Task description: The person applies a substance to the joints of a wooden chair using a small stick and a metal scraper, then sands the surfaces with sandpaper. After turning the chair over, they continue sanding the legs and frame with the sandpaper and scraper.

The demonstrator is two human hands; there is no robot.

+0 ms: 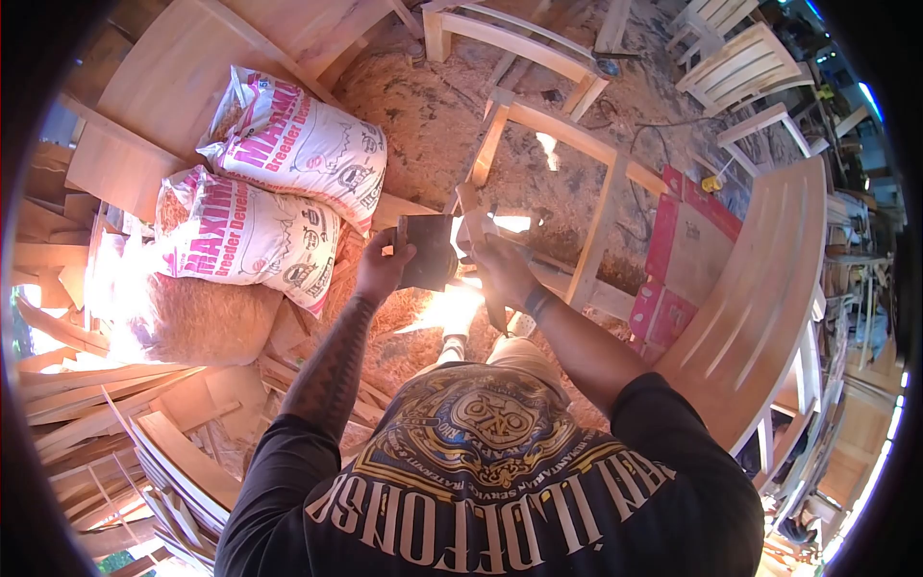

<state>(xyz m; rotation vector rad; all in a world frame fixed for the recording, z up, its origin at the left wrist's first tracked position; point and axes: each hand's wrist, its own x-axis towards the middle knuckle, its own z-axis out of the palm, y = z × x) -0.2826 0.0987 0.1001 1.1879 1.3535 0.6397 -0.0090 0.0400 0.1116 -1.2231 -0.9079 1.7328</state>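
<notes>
Evidently, the left hand [387,264] has its grip closed on a dark sheet [426,252]; the right hand [508,272] clamps a slim wooden piece [469,200] beside it, unattached; the wooden frame [562,134] stands joined, seemingly half-finished.

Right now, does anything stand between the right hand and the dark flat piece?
Only the narrow wooden piece held in the right hand: its upper end sticks up beside the right edge of the dark flat piece. The left hand grips the opposite edge, out of the way.
</notes>
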